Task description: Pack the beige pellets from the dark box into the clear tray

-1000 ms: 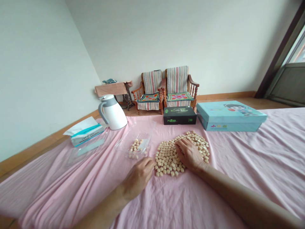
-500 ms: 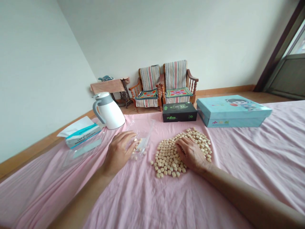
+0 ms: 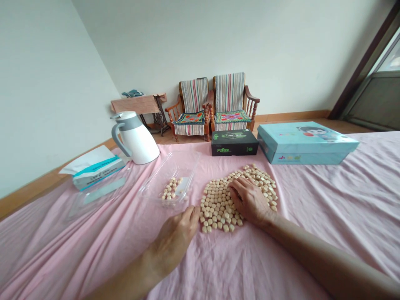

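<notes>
Many small beige rounded pieces [image 3: 215, 196] lie spread in one layer on the pink cloth, packed closely. My right hand [image 3: 251, 202] rests on them, its fingers curled downward; what lies under the fingertips is hidden. At the left edge of the spread, my left hand [image 3: 179, 229] touches down with its fingers pressed together. Whatever they pinch is covered by the hand. Beyond it stands a clear plastic tray [image 3: 150, 183], holding several of the same pieces [image 3: 170, 188] near its front right corner.
A clear lid [image 3: 75, 208] lies left, beside a tissue pack [image 3: 98, 171]. Behind stands a white and grey jug [image 3: 137, 139]. A black box [image 3: 234, 142] and a light blue box [image 3: 306, 143] are at the back. Two armchairs [image 3: 229, 93] stand past the pink cloth [image 3: 218, 266].
My left hand has moved from over the clear tray, rightward and nearer to me, to the edge of the pieces. My right hand stays in place. The view has shifted slightly.
</notes>
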Tool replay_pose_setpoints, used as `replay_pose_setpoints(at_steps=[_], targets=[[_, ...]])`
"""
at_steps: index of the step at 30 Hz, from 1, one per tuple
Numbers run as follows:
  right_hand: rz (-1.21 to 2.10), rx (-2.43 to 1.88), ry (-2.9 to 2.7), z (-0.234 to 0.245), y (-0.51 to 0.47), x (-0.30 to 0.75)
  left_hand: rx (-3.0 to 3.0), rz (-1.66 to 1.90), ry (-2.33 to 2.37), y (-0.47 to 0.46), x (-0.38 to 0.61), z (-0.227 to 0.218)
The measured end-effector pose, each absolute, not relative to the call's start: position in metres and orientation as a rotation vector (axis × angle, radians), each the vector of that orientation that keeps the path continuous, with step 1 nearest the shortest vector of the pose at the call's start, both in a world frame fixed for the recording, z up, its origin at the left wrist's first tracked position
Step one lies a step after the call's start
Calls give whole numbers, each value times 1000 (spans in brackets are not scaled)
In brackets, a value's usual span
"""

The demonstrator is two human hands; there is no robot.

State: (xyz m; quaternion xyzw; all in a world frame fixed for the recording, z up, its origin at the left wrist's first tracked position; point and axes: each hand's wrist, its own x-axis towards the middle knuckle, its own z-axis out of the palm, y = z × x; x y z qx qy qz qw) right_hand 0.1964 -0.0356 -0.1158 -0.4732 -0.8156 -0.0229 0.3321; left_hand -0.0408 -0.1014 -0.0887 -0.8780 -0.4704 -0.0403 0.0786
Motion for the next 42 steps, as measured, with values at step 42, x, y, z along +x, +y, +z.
replay_pose_setpoints(at_steps=[42], targets=[[-81,-1244,-2186,-114,-36,198,-2726,-611,-885,-95,-45,-74]])
